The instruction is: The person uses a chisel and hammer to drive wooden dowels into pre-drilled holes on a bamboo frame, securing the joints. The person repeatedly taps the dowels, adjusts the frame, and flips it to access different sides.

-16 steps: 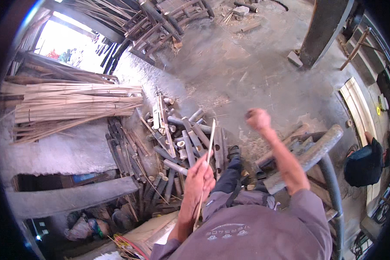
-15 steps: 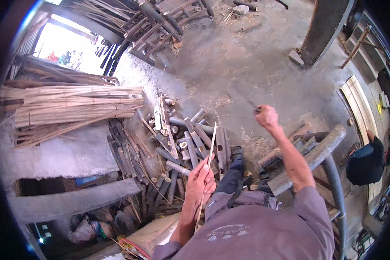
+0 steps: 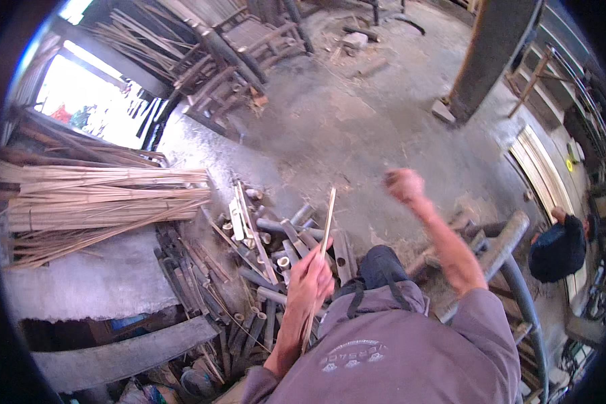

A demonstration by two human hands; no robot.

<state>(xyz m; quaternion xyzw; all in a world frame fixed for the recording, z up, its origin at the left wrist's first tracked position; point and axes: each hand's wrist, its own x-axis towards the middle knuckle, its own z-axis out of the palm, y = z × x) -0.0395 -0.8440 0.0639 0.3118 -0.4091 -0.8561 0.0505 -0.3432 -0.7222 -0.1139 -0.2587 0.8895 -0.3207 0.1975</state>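
A thin, pale bamboo strip point(image 3: 329, 219) stands nearly upright in my left hand point(image 3: 308, 279). My fingers are closed round it, and its lower end runs down along my forearm. To the right, my right hand point(image 3: 405, 186) is a closed fist held out in front of me, smeared by motion. The dark knife that showed in it earlier is lost in the blur. Below my left hand lies a heap of cut bamboo lengths point(image 3: 271, 295).
A bundle of long split bamboo point(image 3: 108, 195) lies at the left. A bamboo frame point(image 3: 501, 249) stands beside my right arm. Farther right, another person point(image 3: 557, 249) is by some pale boards point(image 3: 544, 168). A dark post point(image 3: 495, 57) rises from the floor at far right.
The whole view has shifted with my head. My right fist has moved slightly left relative to the view, and the dark blade no longer shows. The strip stays in my left hand.
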